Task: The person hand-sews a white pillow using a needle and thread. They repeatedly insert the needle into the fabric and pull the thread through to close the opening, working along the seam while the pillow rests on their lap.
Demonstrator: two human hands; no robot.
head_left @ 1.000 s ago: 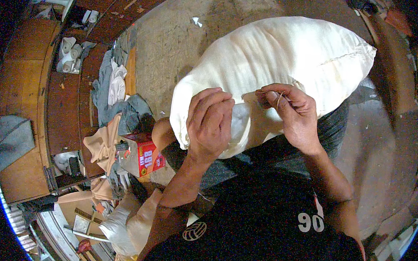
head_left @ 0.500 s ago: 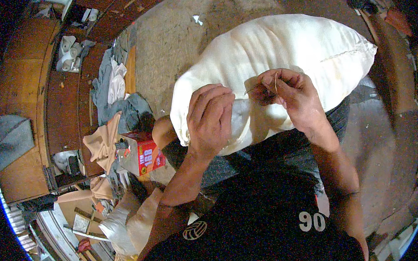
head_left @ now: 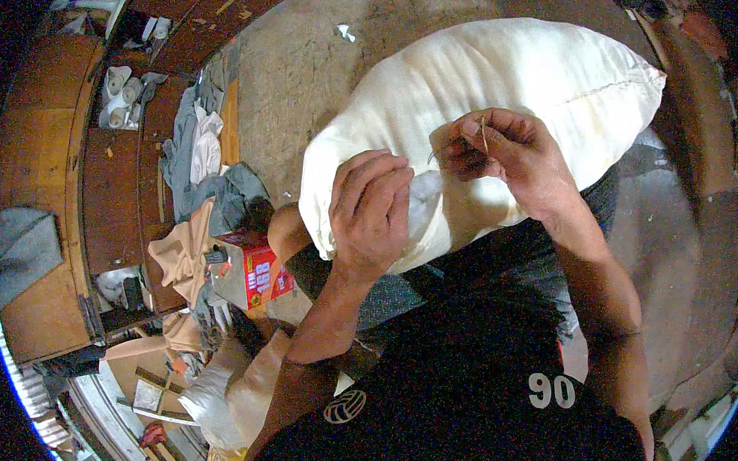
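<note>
A large, plump white cushion (head_left: 530,80) lies across my lap, its seamed corner pointing to the far right. My left hand (head_left: 368,218) rests at its near left end, fingers bent and closed on the white fabric; their tips are partly hidden. Above the cushion's middle, my right hand (head_left: 521,159) is closed in a pinch on a thin curved needle (head_left: 484,134). A fine tip shows at the left of these fingers, close to the cloth. Whether any thread runs from it, I cannot make out.
To the left stand a red and silver can (head_left: 256,278) and a draped beige cloth (head_left: 183,257). Grey cloth (head_left: 232,197) lies behind them. Wooden shelving (head_left: 114,181) holds white rolls (head_left: 122,97). A white scrap (head_left: 345,33) lies on the floor.
My right hand has shifted slightly up and to the left with the needle. The cushion's far edge sits a little higher. My left hand stays nearly in place.
</note>
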